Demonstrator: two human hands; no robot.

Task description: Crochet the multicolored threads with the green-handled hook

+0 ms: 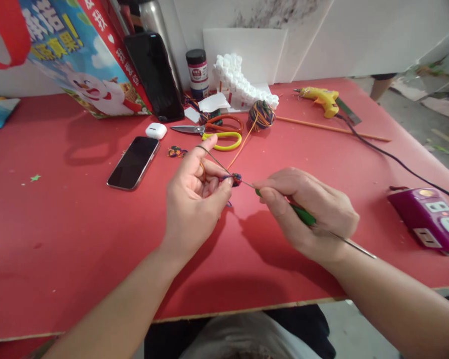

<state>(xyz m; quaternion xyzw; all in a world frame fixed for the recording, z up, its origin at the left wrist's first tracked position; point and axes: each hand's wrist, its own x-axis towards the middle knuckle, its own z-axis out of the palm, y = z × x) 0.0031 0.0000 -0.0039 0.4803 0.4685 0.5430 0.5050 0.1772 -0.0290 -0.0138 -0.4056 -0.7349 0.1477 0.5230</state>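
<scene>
My left hand pinches a small dark multicoloured crochet piece between thumb and fingers, with yarn looped over its raised index finger. In my right hand is a crochet hook with a green handle; its thin metal shaft reaches left to the piece, and a second metal end sticks out below the palm. The tip of the hook is hidden at the piece. An orange strand runs from my left hand up to a multicoloured yarn ball on the red table.
Scissors lie beyond my left hand, near a phone, a white earphone case and a crocheted scrap. Further back stand another phone, a bag and a jar. A glue gun and purple box are right.
</scene>
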